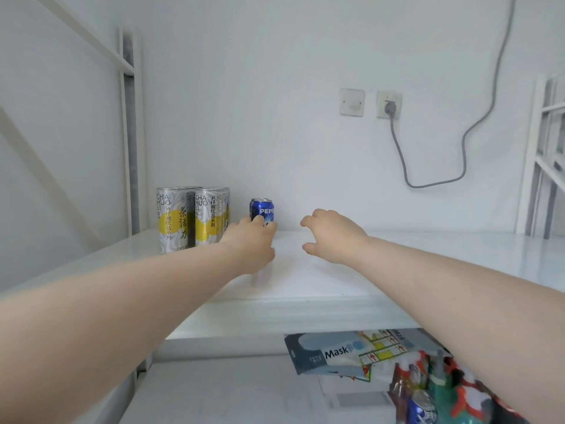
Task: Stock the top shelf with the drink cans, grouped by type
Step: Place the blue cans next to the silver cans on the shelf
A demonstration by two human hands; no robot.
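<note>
**White shelf, one blue can going in**

White glossy top shelf (336, 270) carries tall silver-and-yellow tea cans (191, 220) at back left. Your left hand (250, 249) touches the upright blue Pepsi can (263, 211) just right of them; whether that grip is clamped, I cannot tell. Your right hand (331, 235) hovers spread, holding nothing. Open shelf runs rightward; more cans wait below (423, 408).
</note>
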